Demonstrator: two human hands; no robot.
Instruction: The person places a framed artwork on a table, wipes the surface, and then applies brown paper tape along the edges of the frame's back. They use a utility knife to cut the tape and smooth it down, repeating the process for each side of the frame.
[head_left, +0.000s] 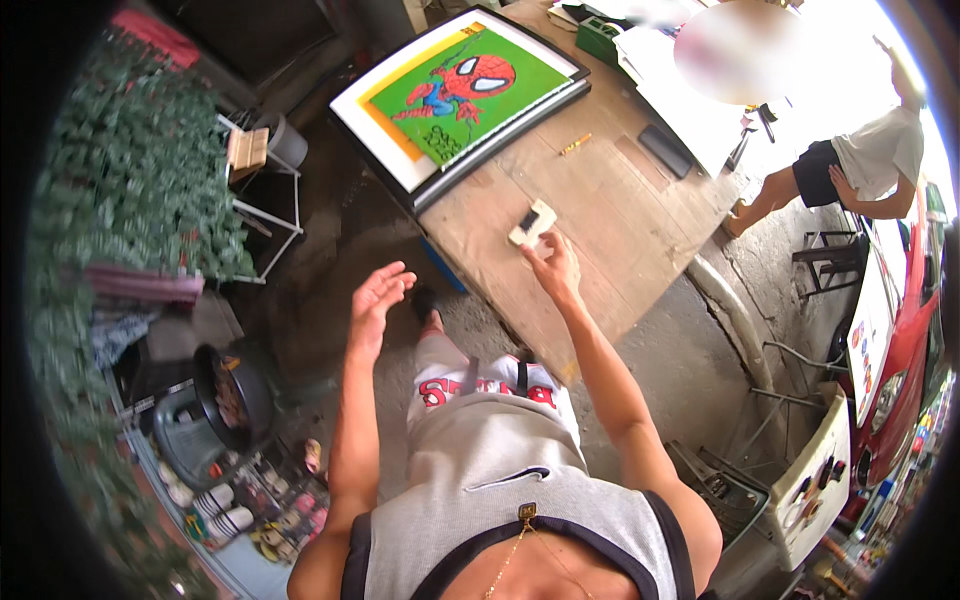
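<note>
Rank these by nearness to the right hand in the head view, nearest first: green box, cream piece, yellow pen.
From the right hand:
1. Cream piece: right by the fingertips.
2. Yellow pen: farther up the table.
3. Green box: near the table's far end.

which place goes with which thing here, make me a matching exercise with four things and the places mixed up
1. black-framed picture with a green panel
2. small cream block-like object with a black part
3. slim yellow stick
4. bare left hand

A. by the fingertips of the bare right hand
B. in the air left of the brown wooden table
C. on the table, between the picture and the flat black rectangular object
D. on the table's far left part

Pairs: 1-D; 2-A; 3-C; 4-B
</note>
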